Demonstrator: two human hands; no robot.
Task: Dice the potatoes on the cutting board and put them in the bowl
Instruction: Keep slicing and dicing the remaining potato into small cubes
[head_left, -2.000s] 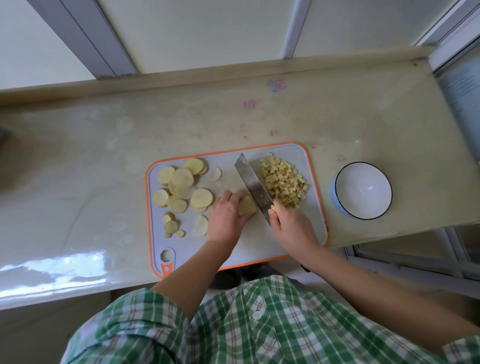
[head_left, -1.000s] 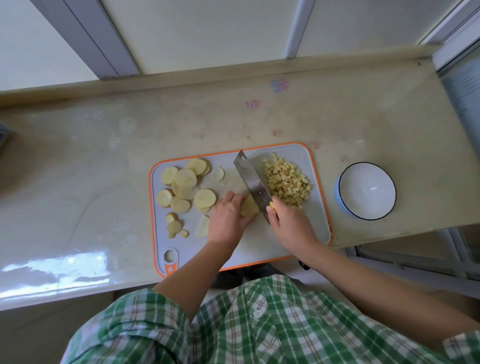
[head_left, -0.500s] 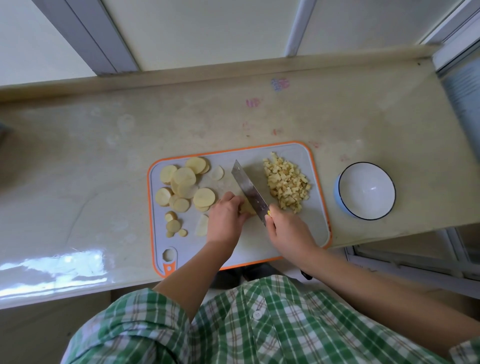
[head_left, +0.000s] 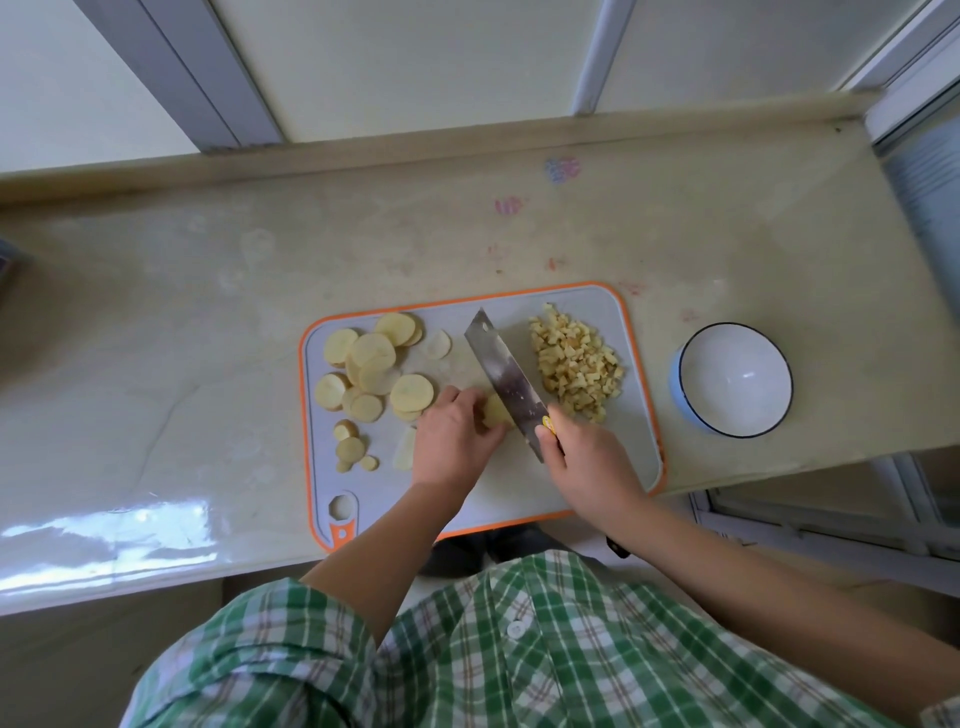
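1. Nothing here can be read: the pink and blue marks (head_left: 562, 169) on the beige countertop (head_left: 208, 312) are blurred smudges, and the yellow spot where the cleaver (head_left: 506, 376) meets its handle is too small to make out.
2. The cleaver's long axis runs diagonally, with the handle near the person and the blade's end pointing away and slightly left. Its edge sits against the potato piece (head_left: 496, 410).
3. The right hand (head_left: 592, 457) is wrapped round the cleaver handle.
4. The left hand (head_left: 452, 441) holds the potato piece down at the middle of the cutting board (head_left: 597, 312), its fingers curled over it.
5. The orange-rimmed board lies lengthwise along the counter edge.
6. Round potato slices (head_left: 371, 364) overlap on the board's left part.
7. The diced potato pile (head_left: 574, 364) lies on the board's right part, just right of the blade.
8. The white bowl (head_left: 735, 384) stands on the counter just right of the board.
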